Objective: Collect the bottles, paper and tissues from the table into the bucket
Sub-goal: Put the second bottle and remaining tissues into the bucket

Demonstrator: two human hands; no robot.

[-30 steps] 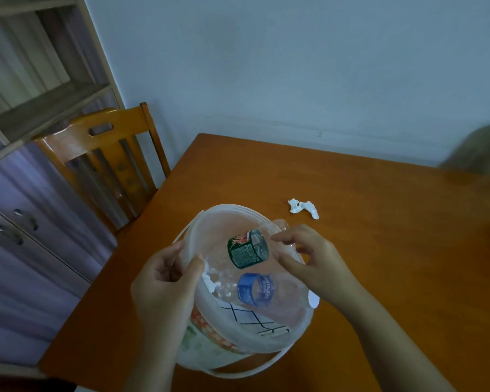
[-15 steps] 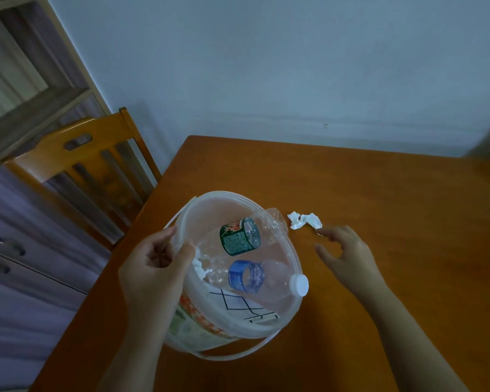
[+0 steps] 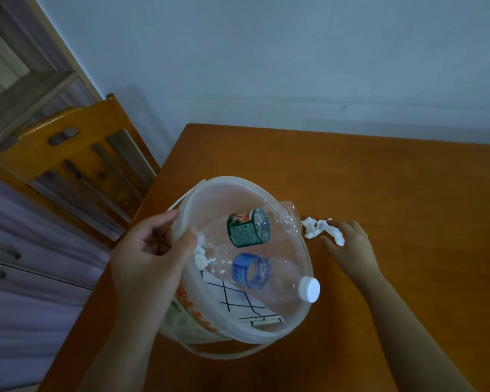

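A: Head view. Status?

B: Left hand has its grip on the bucket rim: thumb hooked over the near-left edge, fingers curled outside. Probably there to steady the bucket and keep its mouth tipped toward the person.

A: Right?

B: Right hand is flat-ish on the bench, fingertips touching the tissue. Grip is wide, fingers spread, not closed on it yet. Tissue sits just ahead of the fingertips, between that grip and the bucket wall.

A: What's in the bucket?

B: Green bottle toward the far side, blue bottle nearer; its cap pokes over the right rim. Both lie just right of the left grip. Paper with drawn lines lies under them. A white scrap touches the left thumb, likely a tissue, can't confirm.

A: Anything left out?

B: Only that one tissue that I can see. The bench's right edge is cut off, so can't rule out more.

A: Next?

B: My read: pinch it, lift, short carry left over the rim. It's light and crumpled, so a loose pinch may shed a bit. The blue bottle's overhang could snag the hand on entry.
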